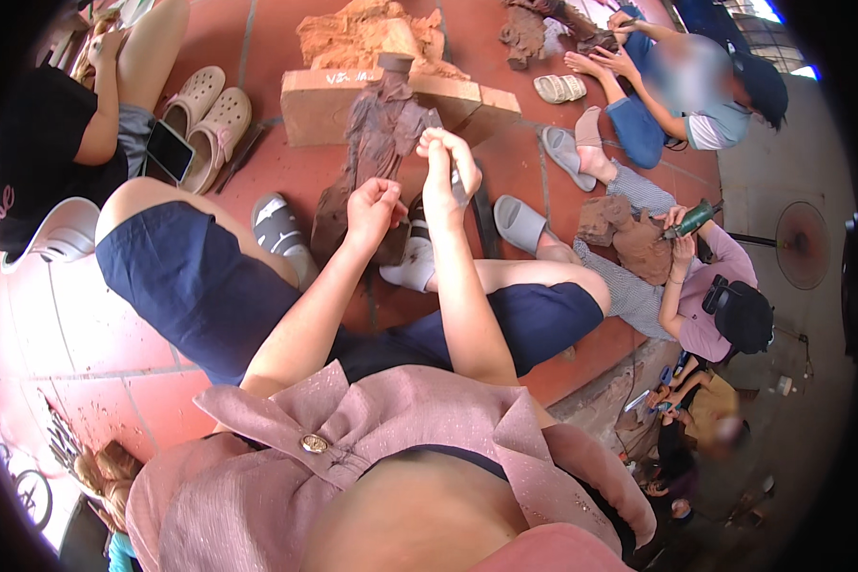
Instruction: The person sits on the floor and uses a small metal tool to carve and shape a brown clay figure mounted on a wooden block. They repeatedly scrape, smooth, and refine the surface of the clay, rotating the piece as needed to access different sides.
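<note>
Carved wooden statue is sitting between the feet on the tiled floor, overlapping the wooden block's near edge, probably using it as a backstop; contact unclear. Left hand is curling closed near its lower part, contents hidden. Right hand is apparently gripping a slim grey tool. Not spotting containers nearby.

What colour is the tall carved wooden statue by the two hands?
Dark reddish-brown; the carved statue shows best in the head view.
</note>
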Action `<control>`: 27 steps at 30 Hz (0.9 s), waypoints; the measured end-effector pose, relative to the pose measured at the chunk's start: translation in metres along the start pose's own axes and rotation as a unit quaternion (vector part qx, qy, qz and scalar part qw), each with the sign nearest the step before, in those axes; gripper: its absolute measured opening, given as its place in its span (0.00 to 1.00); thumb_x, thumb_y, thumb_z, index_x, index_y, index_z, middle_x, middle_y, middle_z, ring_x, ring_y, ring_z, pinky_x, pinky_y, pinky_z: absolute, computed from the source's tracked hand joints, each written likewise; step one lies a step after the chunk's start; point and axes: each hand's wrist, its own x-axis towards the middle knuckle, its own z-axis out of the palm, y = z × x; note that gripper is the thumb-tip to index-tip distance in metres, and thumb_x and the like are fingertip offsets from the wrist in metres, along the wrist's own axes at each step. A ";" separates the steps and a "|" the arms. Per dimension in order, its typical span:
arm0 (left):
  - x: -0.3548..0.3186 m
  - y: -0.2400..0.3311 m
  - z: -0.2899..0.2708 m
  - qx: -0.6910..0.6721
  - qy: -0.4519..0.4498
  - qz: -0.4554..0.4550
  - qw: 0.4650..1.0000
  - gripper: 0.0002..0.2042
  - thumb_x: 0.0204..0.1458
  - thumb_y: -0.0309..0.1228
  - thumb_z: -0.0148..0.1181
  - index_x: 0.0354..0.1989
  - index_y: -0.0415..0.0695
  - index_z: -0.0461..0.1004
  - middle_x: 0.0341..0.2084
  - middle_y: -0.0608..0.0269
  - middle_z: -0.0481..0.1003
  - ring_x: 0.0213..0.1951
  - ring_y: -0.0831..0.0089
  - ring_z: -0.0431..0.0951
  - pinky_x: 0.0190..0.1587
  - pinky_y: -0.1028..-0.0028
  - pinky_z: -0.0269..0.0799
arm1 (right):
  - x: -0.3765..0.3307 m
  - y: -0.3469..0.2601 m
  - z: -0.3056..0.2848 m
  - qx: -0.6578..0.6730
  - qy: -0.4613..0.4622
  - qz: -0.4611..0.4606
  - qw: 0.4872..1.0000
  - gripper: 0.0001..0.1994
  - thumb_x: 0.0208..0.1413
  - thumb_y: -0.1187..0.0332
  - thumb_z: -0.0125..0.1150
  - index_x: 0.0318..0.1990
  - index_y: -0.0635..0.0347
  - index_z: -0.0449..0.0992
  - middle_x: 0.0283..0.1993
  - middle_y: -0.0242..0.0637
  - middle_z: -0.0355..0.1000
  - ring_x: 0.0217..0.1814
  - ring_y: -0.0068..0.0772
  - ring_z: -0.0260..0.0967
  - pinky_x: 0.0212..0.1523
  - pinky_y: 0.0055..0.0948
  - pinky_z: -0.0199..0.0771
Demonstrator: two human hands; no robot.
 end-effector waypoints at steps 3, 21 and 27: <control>0.002 0.002 0.000 -0.007 -0.003 -0.008 1.000 0.07 0.56 0.32 0.53 0.34 0.42 0.71 0.17 0.65 0.74 0.18 0.81 0.70 0.20 0.82 0.66 | -0.011 0.007 -0.006 -0.002 -0.023 0.044 0.999 0.06 0.56 0.74 0.52 0.35 0.67 0.74 0.35 0.39 0.75 0.33 0.26 0.73 0.36 0.24 0.73; 0.000 0.005 0.000 -0.002 0.012 -0.011 1.000 0.05 0.56 0.30 0.52 0.32 0.41 0.71 0.17 0.64 0.73 0.17 0.81 0.71 0.19 0.81 0.65 | -0.005 0.005 -0.008 -0.037 -0.023 0.011 0.999 0.06 0.54 0.74 0.55 0.36 0.67 0.76 0.33 0.36 0.75 0.33 0.22 0.71 0.35 0.22 0.71; 0.007 -0.004 -0.003 -0.011 0.005 -0.005 1.000 0.06 0.55 0.30 0.54 0.33 0.39 0.72 0.16 0.63 0.74 0.16 0.80 0.70 0.18 0.81 0.65 | -0.003 0.008 -0.007 -0.074 -0.032 -0.027 0.996 0.07 0.53 0.75 0.53 0.36 0.68 0.75 0.35 0.38 0.74 0.34 0.22 0.71 0.35 0.21 0.74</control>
